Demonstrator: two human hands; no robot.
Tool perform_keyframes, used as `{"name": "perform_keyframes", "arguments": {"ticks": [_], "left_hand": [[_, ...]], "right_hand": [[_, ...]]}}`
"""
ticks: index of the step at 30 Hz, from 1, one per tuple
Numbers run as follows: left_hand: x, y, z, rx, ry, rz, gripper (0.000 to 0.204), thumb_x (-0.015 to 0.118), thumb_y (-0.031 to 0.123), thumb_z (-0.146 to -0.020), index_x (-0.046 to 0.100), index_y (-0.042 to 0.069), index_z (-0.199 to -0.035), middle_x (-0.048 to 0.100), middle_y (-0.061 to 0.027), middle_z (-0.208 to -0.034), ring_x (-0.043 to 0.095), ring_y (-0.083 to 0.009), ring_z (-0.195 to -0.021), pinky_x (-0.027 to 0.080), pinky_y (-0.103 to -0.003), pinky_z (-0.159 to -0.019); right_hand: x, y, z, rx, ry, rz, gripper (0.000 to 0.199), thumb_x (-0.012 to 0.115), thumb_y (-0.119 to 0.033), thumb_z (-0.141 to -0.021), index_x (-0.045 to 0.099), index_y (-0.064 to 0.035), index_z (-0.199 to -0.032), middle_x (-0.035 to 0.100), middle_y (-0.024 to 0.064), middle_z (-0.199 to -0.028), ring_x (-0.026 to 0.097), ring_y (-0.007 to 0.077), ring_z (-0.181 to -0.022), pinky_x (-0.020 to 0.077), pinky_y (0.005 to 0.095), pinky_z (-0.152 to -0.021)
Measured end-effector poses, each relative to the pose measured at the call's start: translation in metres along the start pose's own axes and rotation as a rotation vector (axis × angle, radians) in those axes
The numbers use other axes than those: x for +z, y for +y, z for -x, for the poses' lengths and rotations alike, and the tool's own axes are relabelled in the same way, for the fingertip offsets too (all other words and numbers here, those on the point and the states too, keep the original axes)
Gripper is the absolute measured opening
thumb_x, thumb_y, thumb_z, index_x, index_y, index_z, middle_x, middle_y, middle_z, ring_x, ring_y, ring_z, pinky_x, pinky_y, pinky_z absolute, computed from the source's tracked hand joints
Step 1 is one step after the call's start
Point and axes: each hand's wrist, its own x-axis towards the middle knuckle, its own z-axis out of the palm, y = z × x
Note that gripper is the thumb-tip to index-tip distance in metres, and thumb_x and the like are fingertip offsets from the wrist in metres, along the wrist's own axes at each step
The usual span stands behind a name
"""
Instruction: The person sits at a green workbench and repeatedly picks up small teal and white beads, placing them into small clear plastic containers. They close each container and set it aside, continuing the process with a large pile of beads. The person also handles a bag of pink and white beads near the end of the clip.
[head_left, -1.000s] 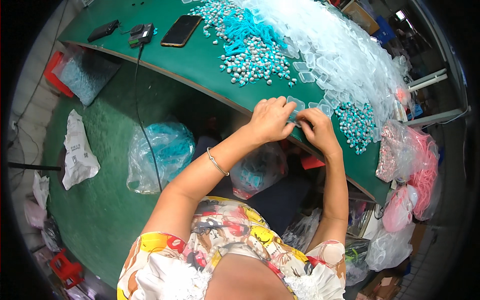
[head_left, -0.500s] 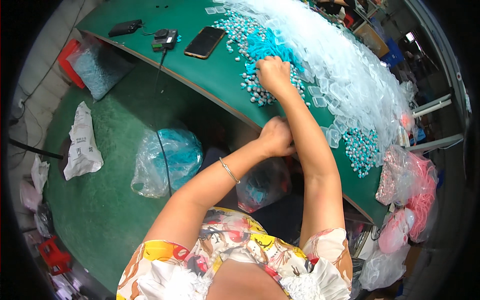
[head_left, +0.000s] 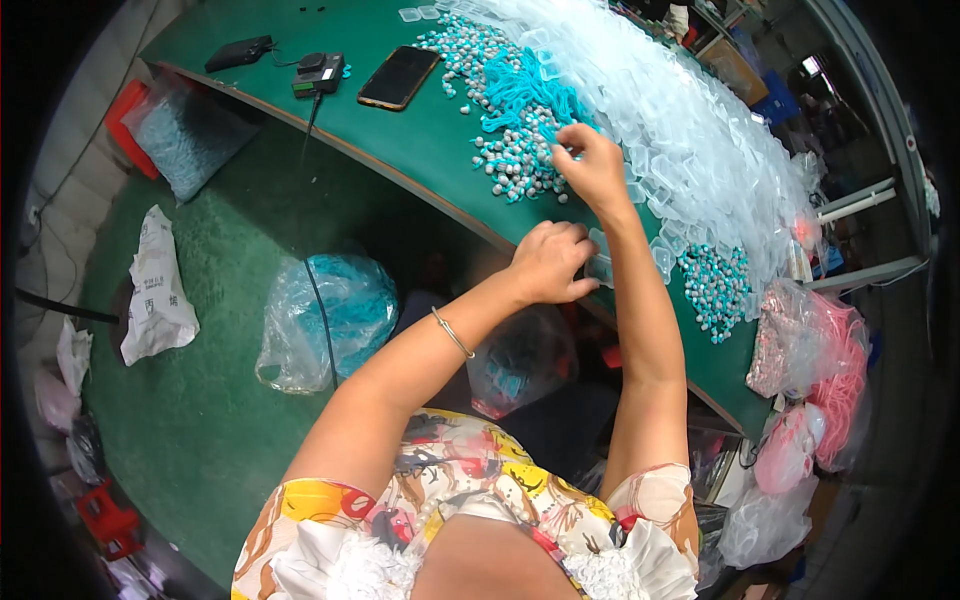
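My left hand (head_left: 549,262) is at the table's near edge, thumb and fingers curled about a small clear plastic box (head_left: 599,262), partly hidden behind my right wrist. Just beyond it, my right hand (head_left: 594,172) hovers at the right side of a pile of small teal-and-grey round pieces (head_left: 520,165). Its thumb and forefinger are brought together; whatever they pinch is too small to make out. A bundle of teal cords (head_left: 530,85) lies on the pile, past my fingertips.
A large heap of clear plastic boxes (head_left: 680,120) covers the table's far side. More teal-and-grey pieces (head_left: 715,290) lie at right. A phone (head_left: 399,77) and a small black device (head_left: 318,74) with a cable sit at left. Bags (head_left: 330,320) stand below the table edge.
My right hand has drawn back from the teal cords toward the right. My left hand has come up from below the edge, and a clear box now shows at its fingers.
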Motion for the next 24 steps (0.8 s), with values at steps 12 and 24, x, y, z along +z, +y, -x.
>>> {"name": "perform_keyframes", "arguments": {"ticks": [12, 24], "left_hand": [[-0.007, 0.003, -0.003, -0.016, -0.007, 0.02, 0.041, 0.079, 0.033, -0.069, 0.066, 0.011, -0.101, 0.059, -0.0068, -0.093, 0.06, -0.0284, -0.091, 0.047, -0.042, -0.078], [-0.007, 0.002, -0.004, -0.021, -0.028, 0.033, 0.042, 0.08, 0.033, -0.07, 0.065, 0.012, -0.102, 0.059, -0.0056, -0.092, 0.06, -0.0285, -0.09, 0.046, -0.042, -0.078]], "right_hand": [[-0.091, 0.017, 0.151, 0.013, -0.029, 0.004, 0.017, 0.075, -0.008, -0.076, 0.068, -0.0052, -0.091, 0.068, 0.008, -0.087, 0.064, 0.0256, -0.083, 0.0471, 0.0372, -0.078], [-0.088, 0.012, 0.151, -0.191, -0.086, 0.297, 0.015, 0.075, -0.01, -0.077, 0.071, -0.011, -0.092, 0.066, 0.0033, -0.09, 0.061, 0.024, -0.091, 0.0423, 0.0386, -0.082]]}}
